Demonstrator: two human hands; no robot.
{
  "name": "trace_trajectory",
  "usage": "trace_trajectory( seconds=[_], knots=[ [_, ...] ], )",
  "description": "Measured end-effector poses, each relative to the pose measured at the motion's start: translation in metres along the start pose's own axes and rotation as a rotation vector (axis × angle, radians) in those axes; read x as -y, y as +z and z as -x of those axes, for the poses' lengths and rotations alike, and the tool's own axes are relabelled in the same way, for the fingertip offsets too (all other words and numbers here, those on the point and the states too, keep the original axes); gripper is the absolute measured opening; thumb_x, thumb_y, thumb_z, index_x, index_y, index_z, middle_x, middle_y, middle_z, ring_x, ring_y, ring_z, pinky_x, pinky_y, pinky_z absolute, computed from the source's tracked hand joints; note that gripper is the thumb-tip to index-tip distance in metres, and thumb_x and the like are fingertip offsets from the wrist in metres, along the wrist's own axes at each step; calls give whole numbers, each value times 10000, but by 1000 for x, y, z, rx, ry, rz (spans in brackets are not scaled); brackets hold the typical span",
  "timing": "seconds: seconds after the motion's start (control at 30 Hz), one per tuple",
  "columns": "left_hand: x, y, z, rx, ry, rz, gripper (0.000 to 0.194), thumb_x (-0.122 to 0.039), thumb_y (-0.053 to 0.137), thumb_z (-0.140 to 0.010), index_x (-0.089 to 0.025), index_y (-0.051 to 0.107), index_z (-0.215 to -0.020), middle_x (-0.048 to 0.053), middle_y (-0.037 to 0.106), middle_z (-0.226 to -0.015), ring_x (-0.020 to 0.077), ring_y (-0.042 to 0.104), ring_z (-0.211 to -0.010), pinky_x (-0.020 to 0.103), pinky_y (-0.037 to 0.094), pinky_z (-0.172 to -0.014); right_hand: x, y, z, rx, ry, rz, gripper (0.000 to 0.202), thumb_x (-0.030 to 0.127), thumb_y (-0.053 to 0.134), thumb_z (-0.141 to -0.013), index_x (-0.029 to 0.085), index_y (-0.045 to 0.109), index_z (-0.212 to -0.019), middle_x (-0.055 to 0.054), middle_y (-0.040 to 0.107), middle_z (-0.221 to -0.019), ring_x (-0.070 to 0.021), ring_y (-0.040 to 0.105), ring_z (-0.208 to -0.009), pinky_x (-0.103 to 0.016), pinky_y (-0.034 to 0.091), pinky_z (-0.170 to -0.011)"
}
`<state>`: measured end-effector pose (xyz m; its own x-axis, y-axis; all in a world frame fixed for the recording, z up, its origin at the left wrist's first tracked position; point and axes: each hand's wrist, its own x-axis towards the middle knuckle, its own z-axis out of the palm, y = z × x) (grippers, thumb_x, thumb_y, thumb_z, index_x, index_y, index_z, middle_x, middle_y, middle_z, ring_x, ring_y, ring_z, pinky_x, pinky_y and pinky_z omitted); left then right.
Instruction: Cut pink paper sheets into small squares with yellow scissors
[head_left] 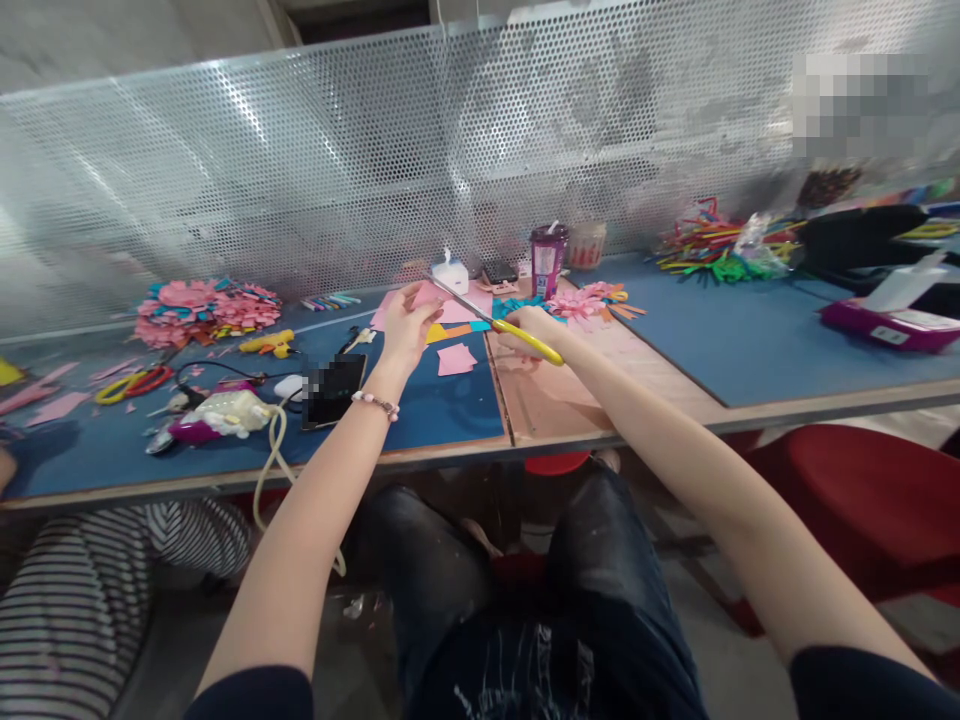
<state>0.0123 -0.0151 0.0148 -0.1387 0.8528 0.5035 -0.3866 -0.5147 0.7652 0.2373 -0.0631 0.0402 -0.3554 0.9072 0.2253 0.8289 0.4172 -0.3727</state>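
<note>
My left hand (409,325), with a beaded bracelet at the wrist, pinches a piece of pink paper (432,294) above the table. Closed around the yellow-handled scissors (534,344) is my right hand (529,326); some of its fingers are hidden. The long metal blades point left, toward the paper, and look slightly apart. Beneath my hands lie larger pink sheets (390,308) and some orange and blue strips. A small stack of cut pink pieces (456,360) rests on the blue mat just below them.
Left are a phone (337,390), a yellow glue gun (268,343), red-and-yellow scissors (135,384) and a heap of pink paper flowers (206,308). A purple drink cup (547,262) stands behind my right hand. Bundled coloured sticks (720,250) and a tissue pack (892,325) lie right. A perforated metal screen (337,160) backs the table.
</note>
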Motion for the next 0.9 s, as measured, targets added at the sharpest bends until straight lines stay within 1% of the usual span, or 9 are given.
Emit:
trace_trajectory(
  seconds=[0.2,0.3,0.4,0.63,0.9],
  knots=[
    [0,-1,0,-2,8,3,361,-68,736,-645,-212,605,-949,28,641,-928,137,657,-795,311,522,-790,2,-1,0,-1,9,15,259,289,528,-814,111,714,-844,-55,683,-653,-152,629,-497,-205,414,-459],
    [0,0,0,-3,8,3,362,-58,737,-642,-206,607,-946,29,638,-915,139,656,-777,315,521,-773,2,0,0,-7,9,17,264,289,526,-819,106,713,-852,-60,683,-657,-151,632,-507,-203,414,-474],
    [-1,1,0,1,8,3,361,-50,741,-633,-201,616,-936,27,638,-920,128,649,-748,305,522,-751,2,0,0,-9,3,21,260,290,534,-816,104,712,-854,-66,688,-683,-150,632,-517,-198,401,-466],
    [-2,1,0,15,20,14,331,-45,730,-645,-199,633,-922,30,656,-907,146,652,-805,315,521,-785,2,-1,-1,-8,-7,42,266,289,519,-812,108,713,-836,-55,677,-660,-147,625,-521,-189,381,-452],
    [-1,0,-1,25,26,26,344,-62,759,-614,-202,644,-907,24,652,-917,140,652,-791,280,523,-728,0,0,-1,5,-7,53,296,307,507,-808,114,722,-868,-53,691,-680,-143,620,-514,-193,389,-450]
  ],
)
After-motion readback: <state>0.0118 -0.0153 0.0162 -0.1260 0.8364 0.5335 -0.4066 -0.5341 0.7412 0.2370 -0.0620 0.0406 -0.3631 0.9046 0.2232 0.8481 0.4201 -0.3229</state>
